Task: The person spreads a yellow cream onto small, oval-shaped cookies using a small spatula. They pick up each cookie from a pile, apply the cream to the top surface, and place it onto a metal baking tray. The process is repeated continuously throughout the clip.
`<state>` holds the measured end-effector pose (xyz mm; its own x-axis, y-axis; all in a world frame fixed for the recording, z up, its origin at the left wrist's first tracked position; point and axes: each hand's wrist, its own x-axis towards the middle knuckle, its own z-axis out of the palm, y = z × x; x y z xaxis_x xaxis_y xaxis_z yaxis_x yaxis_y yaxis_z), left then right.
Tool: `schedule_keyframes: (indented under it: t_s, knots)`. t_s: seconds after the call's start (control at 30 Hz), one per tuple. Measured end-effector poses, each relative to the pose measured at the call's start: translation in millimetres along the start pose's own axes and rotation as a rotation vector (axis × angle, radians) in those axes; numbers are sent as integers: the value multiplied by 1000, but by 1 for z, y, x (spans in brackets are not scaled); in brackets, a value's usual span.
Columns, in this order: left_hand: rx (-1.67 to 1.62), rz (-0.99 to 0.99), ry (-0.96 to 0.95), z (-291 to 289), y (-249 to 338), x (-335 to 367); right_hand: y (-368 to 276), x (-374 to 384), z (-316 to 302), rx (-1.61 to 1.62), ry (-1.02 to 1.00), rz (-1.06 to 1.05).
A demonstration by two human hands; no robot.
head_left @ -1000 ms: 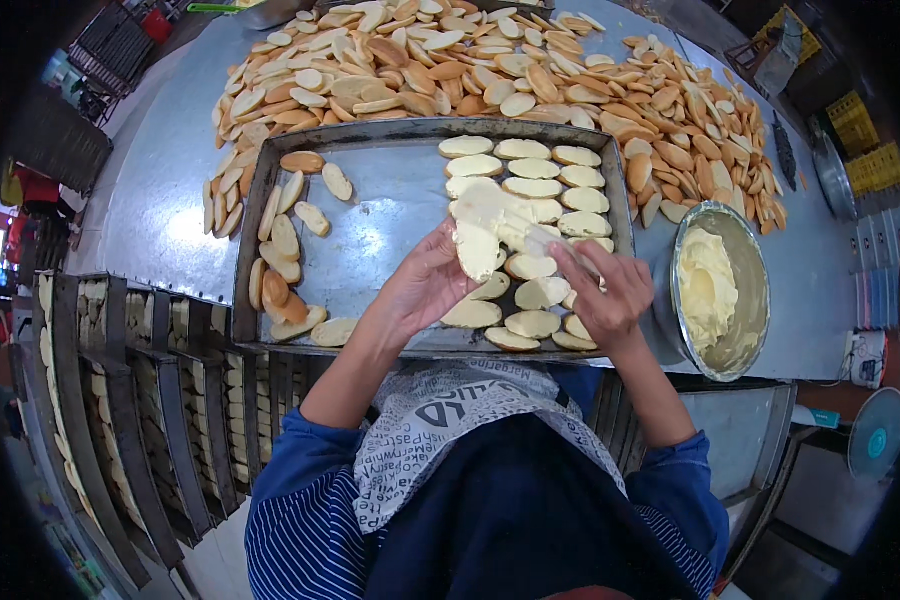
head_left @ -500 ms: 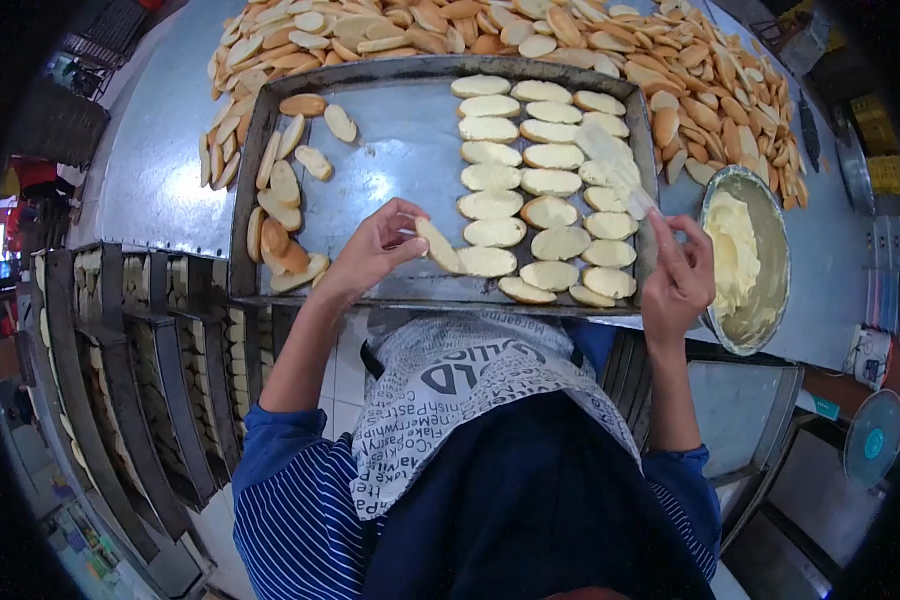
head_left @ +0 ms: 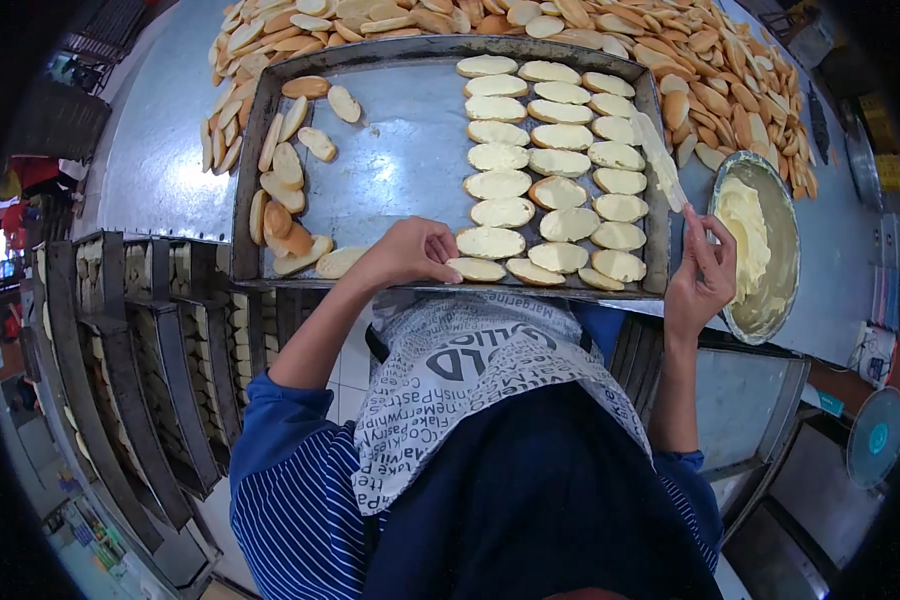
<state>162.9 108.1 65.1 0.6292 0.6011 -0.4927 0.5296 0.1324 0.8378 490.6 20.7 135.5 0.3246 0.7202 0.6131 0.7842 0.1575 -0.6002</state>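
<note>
A metal baking tray [head_left: 255, 170] holds rows of oval bread slices coated with pale cream on its right half. At the near edge, my left hand [head_left: 410, 252] is closed, its fingertips pinching the left end of a bread slice [head_left: 478, 270] that lies at the bottom of a row. My right hand [head_left: 700, 280], over the tray's right rim, grips a translucent flat spatula [head_left: 658, 160] smeared with cream and pointing away from me. Close to that hand stands a metal bowl [head_left: 792, 265] with pale yellow cream [head_left: 745, 235] inside.
Loose bread slices [head_left: 287, 165] lie along the tray's left side. A large heap of bread pieces [head_left: 710, 90] covers the far table. Racks of filled trays [head_left: 150, 370] stand at lower left, and a round scale-like dish [head_left: 875, 438] sits at far right.
My left hand has moved right and nearer, and the bread slice it held upright now lies at the row's near end. The spatula has shifted right, off the coated slices, toward the tray rim.
</note>
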Motion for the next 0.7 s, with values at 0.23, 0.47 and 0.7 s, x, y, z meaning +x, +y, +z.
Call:
schedule_keyframes:
  t_s: [0.23,0.47,0.7]
  knots:
    - [51,34,321,-29,-18,-11,16,7,-42,-171,-30,113]
    - [743,-104,927,-114,-45,-72,55,42,-137,-786,-249,459]
    - [795,-61,281,-83,-30,-82,79,34,-125,-681,-673,331]
